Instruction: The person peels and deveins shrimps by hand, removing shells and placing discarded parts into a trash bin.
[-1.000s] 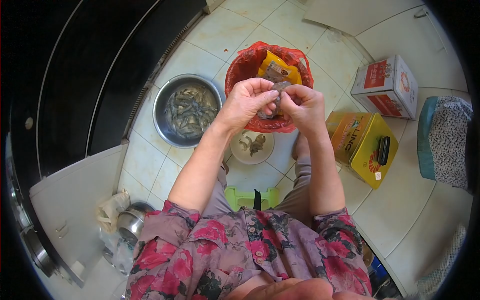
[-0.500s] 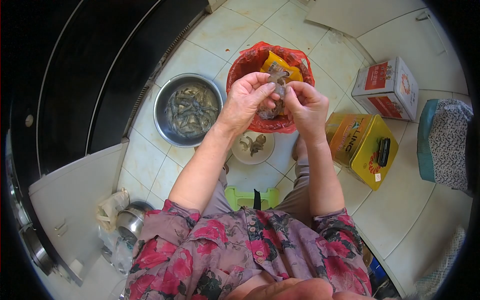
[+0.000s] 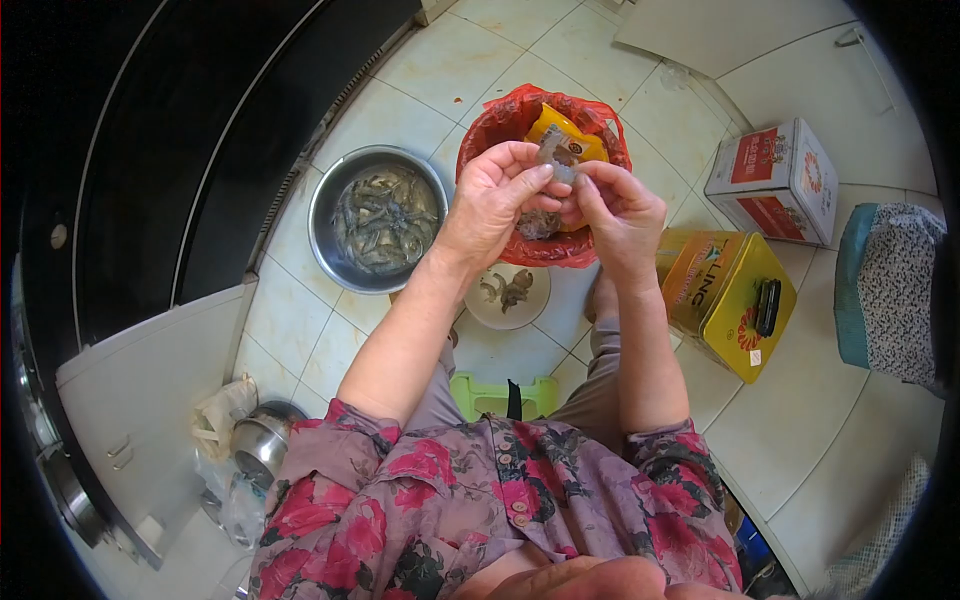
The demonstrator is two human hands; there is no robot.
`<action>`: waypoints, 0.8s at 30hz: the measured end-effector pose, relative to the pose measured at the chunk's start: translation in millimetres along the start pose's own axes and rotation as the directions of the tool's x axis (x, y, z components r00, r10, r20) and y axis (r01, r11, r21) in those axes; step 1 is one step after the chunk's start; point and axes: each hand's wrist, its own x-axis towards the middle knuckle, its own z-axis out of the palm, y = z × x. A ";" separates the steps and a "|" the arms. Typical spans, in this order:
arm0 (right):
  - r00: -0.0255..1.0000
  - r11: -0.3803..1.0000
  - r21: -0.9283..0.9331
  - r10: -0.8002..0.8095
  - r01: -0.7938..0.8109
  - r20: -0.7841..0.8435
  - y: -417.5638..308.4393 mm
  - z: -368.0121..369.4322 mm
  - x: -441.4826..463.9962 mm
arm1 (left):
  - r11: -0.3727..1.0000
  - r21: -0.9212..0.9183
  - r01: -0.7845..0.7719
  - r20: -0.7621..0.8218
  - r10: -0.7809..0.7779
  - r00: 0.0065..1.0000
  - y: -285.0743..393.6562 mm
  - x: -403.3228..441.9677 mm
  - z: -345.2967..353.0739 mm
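Observation:
A grey shrimp (image 3: 558, 166) is pinched between my two hands over a bin lined with a red bag (image 3: 480, 128). My left hand (image 3: 498, 195) grips it between thumb and fingers. From the other side, my right hand (image 3: 618, 208) pinches it with thumb and forefinger. Inside the bin lie a yellow packet (image 3: 590, 146) and greyish scraps (image 3: 538, 224). To the left, a metal basin (image 3: 318, 222) holds many whole shrimp (image 3: 385, 222) in water. Below my hands, a white plate (image 3: 522, 317) carries several shrimp pieces (image 3: 512, 290).
A green stool (image 3: 540, 392) is under me. At right stand a yellow tin (image 3: 742, 310) with a black handle, a white and red carton (image 3: 797, 185) and a cloth-covered item (image 3: 895, 290). Metal bowls (image 3: 258, 440) and plastic bags (image 3: 222, 415) lie at lower left by the cabinet.
My right hand has moved slightly right and down, and the shrimp between my fingers has shifted a little. The basin, plate and bin have stayed in place.

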 end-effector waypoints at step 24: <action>0.997 0.999 -0.006 -0.042 0.043 0.066 -2.3 -5.0 3.5 | 0.995 -0.045 -0.090 0.010 0.090 0.996 9.7 1.6 -8.6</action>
